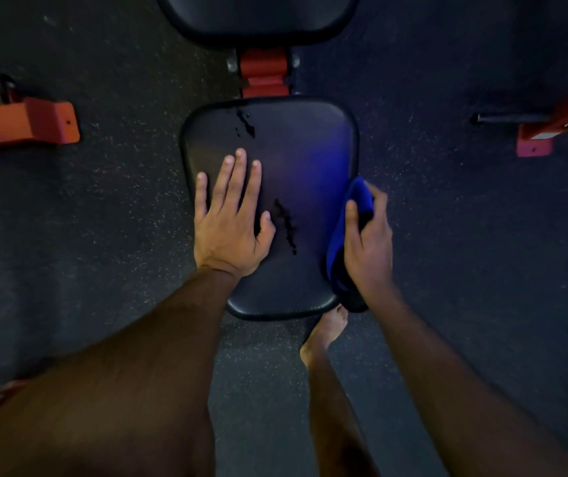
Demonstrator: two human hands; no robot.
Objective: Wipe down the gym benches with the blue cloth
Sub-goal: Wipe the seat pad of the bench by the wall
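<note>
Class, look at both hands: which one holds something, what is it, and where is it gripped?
The right hand grips the bunched blue cloth around its upper part, at the seat pad's right edge. The left hand rests flat on the pad, holding nothing.

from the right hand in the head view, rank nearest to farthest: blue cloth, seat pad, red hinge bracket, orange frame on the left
From the right hand:
1. blue cloth, gripped in that hand at the seat's right edge.
2. seat pad, just left of the hand.
3. red hinge bracket, ahead, past the seat.
4. orange frame, far left on the floor.
</note>
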